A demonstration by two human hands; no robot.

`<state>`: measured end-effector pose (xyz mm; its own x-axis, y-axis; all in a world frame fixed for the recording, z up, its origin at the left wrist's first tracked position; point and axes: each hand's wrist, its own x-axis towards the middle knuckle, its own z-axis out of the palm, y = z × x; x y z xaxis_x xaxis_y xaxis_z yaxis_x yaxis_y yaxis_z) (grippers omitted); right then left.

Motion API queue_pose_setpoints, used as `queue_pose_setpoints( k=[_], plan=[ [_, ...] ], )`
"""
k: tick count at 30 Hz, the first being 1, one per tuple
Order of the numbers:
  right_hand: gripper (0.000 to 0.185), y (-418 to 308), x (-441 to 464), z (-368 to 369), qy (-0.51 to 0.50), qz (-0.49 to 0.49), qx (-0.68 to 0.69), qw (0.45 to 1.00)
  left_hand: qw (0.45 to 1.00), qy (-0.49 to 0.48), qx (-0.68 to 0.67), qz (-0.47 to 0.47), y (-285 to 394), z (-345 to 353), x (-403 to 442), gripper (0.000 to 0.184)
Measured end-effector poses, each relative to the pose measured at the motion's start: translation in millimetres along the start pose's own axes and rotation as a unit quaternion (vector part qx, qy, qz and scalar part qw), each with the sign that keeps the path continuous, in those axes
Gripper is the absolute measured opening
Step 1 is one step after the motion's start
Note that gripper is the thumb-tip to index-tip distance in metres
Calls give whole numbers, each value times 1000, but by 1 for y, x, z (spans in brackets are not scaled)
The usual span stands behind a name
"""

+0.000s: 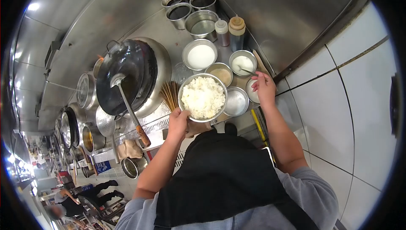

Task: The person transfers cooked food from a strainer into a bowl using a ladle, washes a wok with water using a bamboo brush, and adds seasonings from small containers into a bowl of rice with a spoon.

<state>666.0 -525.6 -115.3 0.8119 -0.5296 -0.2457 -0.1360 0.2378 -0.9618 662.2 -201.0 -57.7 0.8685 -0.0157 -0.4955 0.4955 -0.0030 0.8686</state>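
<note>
My left hand [178, 123] is closed on the near-left rim of a round metal bowl [181, 94], which is heaped with white cooked rice [204, 97]. With closed fingers, my right hand [264, 88] grips the end of a small metal spoon [249, 72]. The spoon's tip rests in a metal bowl of white seasoning [242, 63]. Below the right hand, another small metal bowl [250, 93] is partly hidden. Beside the rice bowl stand a metal bowl of white powder [237, 103] and a bowl of tan powder [220, 74].
A black wok [120, 71] sits tilted at the left, with a wooden-handled ladle [129, 107] across it. A bamboo brush [170, 94] lies beside the rice bowl. Squeeze bottles [237, 33] and several metal containers [202, 25] stand at the back. Another person [82, 200] is far off, lower left.
</note>
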Motion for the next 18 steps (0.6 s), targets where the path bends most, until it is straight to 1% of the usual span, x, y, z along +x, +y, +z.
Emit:
queue_pose_setpoints(
  k=[1,3,4,6,7,9,13,15,16,18],
  plan=[
    [31,-2,1,-2,-1,0,0,1000,1000,0,22,-2,-3,-4,0,24],
    [30,-6,4,-9,27,62,107,992,1000,8,21,-5,-8,-10,-4,24],
    [30,-7,5,-12,26,61,107,992,1000,14,19,-7,-8,-11,-6,24],
    [29,-7,6,-20,35,88,194,976,1000,9,9,-15,-7,-14,-11,24],
    [29,-9,5,-22,33,87,194,977,1000,3,-1,-24,-6,-15,-13,24],
    [29,-14,-1,-26,22,71,215,974,1000,2,-4,-12,-13,-20,-9,23],
    [30,-47,-25,-27,-16,54,221,974,1000,6,-11,5,-11,-17,-12,22],
    [32,-68,-42,-25,-99,29,231,967,1000,10,2,-4,-9,-16,-9,22],
    [32,-79,-52,-21,-102,30,231,967,1000,10,16,-12,-8,-15,-7,21],
    [34,-96,-68,-13,-130,-7,86,988,1000,8,9,-4,-10,-12,-2,21]
  ],
)
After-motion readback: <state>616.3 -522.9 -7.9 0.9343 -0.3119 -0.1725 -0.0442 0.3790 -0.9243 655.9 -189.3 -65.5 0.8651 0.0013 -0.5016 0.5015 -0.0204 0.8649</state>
